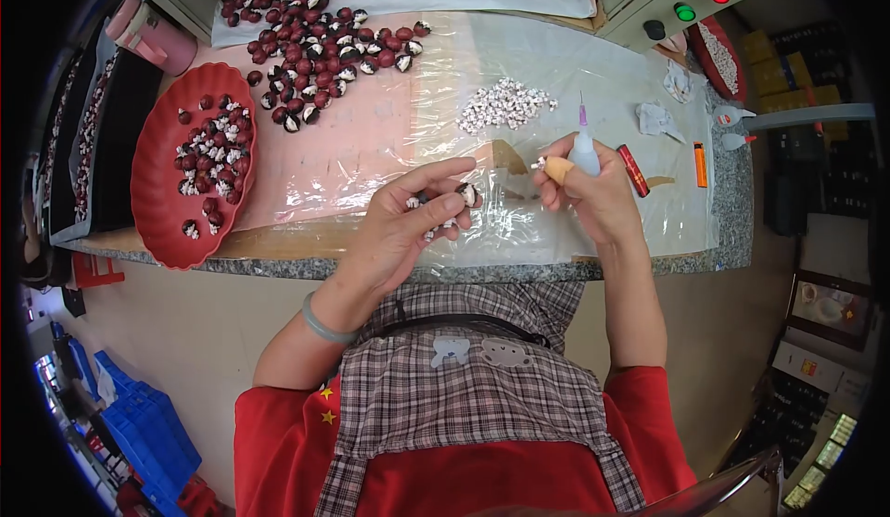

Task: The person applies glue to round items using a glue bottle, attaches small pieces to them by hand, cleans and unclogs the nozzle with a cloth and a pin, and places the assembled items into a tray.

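Tabletop (735,220), left fingers (445,170) cupping pieces (469,194), right (582,181) gripping bottle (584,153)

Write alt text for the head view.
Left hand holds small dark-and-white pieces; right hand holds a needle-tipped bottle and a tiny white piece. A table holds white bits, red-and-black balls and a red dish.

With the worker (473,392) at six o'clock, the left hand (408,216) holds dark-and-white balls (469,193), the right hand (598,192) a needle-tipped bottle (584,153). White pieces (505,106) lie heaped at twelve, maroon balls (311,67) at ten, a red tray (156,160) at nine.
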Tool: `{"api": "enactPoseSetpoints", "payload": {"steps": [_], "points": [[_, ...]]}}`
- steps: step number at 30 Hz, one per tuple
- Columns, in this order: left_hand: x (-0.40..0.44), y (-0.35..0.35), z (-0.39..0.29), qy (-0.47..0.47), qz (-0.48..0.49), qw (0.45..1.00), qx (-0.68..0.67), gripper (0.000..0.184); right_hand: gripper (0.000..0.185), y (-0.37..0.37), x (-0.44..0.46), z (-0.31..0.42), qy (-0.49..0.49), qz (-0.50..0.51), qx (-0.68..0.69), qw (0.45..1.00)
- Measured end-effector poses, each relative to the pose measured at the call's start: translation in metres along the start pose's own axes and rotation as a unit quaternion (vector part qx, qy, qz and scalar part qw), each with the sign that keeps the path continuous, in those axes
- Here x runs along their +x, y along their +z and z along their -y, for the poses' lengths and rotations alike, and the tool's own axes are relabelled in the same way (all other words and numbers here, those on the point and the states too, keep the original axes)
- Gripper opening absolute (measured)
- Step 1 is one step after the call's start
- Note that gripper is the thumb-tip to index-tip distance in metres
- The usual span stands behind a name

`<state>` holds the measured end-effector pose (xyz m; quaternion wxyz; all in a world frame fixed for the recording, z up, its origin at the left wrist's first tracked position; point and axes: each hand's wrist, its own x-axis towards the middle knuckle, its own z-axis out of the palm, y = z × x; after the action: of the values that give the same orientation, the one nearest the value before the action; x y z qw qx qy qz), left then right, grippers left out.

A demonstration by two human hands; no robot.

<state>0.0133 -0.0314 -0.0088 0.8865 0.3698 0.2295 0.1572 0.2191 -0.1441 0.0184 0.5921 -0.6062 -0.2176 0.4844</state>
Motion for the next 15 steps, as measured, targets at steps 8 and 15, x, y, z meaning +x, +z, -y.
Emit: {"api": "enactPoseSetpoints", "payload": {"steps": [8,15], "points": [[0.001,0.004,0.008,0.047,0.012,0.995,0.082,0.024,0.008,0.038,-0.028,-0.015,-0.029,0.009,-0.019,0.999],[0.001,0.003,0.011,0.052,0.002,0.989,0.136,0.025,0.008,0.048,-0.035,-0.016,-0.055,-0.022,-0.077,0.995]]}}
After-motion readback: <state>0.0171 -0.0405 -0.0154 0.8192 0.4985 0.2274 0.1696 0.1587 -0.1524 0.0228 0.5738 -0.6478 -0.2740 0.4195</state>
